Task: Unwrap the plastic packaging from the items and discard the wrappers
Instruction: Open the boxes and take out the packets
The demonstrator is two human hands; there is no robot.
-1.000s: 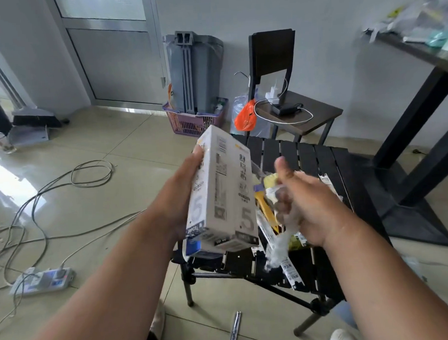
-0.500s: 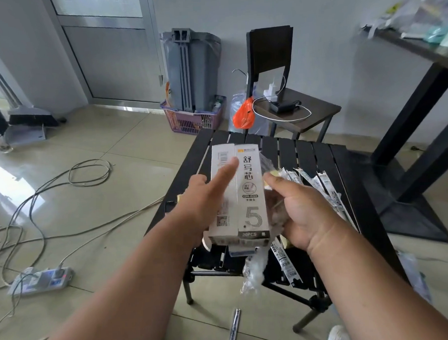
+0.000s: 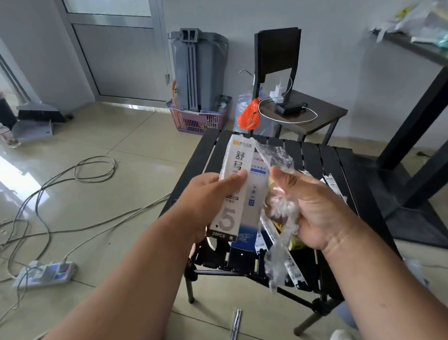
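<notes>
The left hand point(image 3: 208, 198) grasps a tall white refill box point(image 3: 233, 192) upright, thumb across its printed front, above the near edge of the black slatted tabletop point(image 3: 346, 164). Just beside it, the right hand point(image 3: 314, 207) clutches crumpled clear plastic wrap point(image 3: 281, 211), which reaches up past the thumb to the box's top and trails down below the palm. Narrow wrapped packets point(image 3: 332, 184) lie on the tabletop beyond the right hand.

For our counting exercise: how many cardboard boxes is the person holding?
2: the white box in front and the blue-trimmed box directly behind it, both in the left hand. Others may be hidden.
</notes>
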